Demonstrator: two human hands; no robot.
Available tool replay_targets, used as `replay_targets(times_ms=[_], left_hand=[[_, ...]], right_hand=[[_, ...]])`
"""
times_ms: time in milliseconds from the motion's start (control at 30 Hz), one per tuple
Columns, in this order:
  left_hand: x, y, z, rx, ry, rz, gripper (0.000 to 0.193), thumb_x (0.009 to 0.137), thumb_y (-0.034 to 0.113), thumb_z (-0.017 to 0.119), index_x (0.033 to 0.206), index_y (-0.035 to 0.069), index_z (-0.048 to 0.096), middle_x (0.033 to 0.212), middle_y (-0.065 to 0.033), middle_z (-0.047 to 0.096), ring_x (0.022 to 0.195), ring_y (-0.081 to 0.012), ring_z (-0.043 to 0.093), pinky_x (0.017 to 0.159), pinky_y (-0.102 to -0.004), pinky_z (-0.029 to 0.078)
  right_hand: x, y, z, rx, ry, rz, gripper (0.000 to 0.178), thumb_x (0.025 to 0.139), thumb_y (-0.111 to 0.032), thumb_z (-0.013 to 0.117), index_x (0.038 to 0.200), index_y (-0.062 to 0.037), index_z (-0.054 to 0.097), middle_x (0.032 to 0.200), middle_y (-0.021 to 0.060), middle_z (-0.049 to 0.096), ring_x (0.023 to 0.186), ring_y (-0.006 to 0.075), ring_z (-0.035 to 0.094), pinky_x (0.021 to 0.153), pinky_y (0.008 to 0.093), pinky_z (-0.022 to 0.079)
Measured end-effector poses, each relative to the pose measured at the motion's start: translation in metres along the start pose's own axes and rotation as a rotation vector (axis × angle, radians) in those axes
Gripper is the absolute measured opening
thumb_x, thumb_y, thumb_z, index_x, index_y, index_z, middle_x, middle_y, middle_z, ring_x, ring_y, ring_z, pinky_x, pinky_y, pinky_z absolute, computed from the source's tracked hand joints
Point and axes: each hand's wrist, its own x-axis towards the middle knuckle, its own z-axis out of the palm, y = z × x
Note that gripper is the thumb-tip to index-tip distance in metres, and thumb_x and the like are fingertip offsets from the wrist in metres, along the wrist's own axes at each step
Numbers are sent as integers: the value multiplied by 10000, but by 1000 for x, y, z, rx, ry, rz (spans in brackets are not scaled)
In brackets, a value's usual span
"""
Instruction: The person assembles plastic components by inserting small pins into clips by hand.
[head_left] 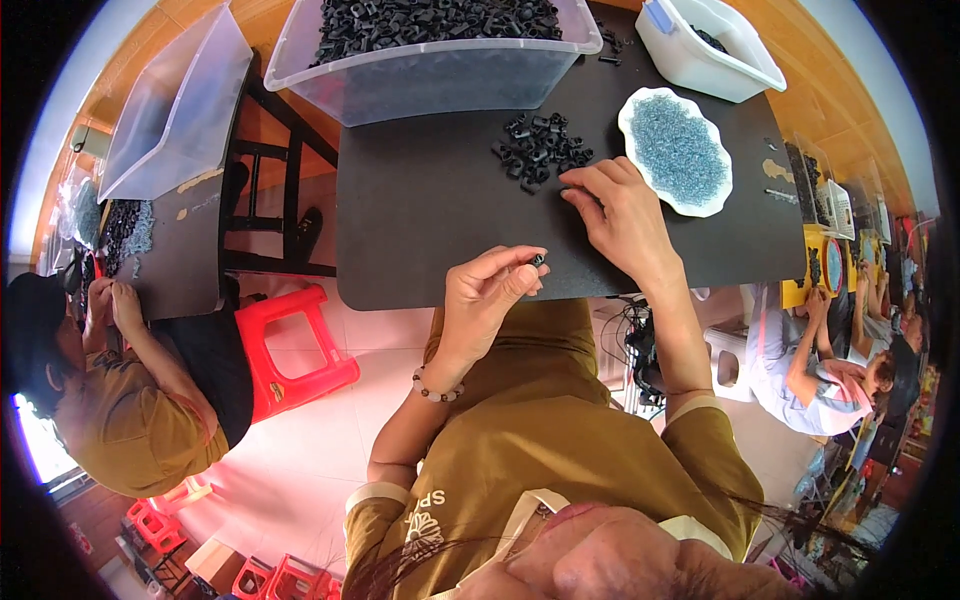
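One small black plastic part sits pinched in my left hand above the near edge of the tabletop; a light grip, end exposed, should serve best. Farther out, the thumb and forefinger of my right hand nearly meet; I can't tell whether they hold anything. Picking singly from the heap of black parts just beyond should avoid fumbling.

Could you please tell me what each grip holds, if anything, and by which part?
The left grip pinches a small black piece; one end shows, the held part is hidden. Whether the right grip holds anything cannot be told.
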Motion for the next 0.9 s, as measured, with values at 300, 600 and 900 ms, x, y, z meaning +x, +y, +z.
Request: replay_targets(times_ms=[300, 600, 900], left_hand=[[-1, -2, 0, 8, -8, 20, 238, 973, 103, 663, 1154, -50, 687, 975, -72, 656, 873, -120, 663, 796, -237, 528], [-1, -2, 0, 41, -4, 28, 242, 978, 114, 657, 1149, -56, 685, 968, -72, 653, 869, -120, 665, 787, -236, 531], [-1, -2, 3, 44, 26, 26, 278, 954, 152, 696, 1155, -39, 694, 969, -91, 690, 792, -120, 607, 761, -252, 503]], right_hand=[[-3, -4, 12, -68, 7, 18, 239, 776, -225, 794, 914, -55, 698, 847, 92, 654, 846, 296, 597, 732, 412, 495], [-7, -4, 14, -65, 0, 46, 240, 770, -248, 800, 893, -69, 699, 831, 83, 657, 829, 292, 601, 716, 413, 497], [-4, -4, 17, -40, 44, 23, 122, 824, -149, 737, 909, -66, 709, 819, 109, 654, 832, 319, 611, 713, 428, 502]])
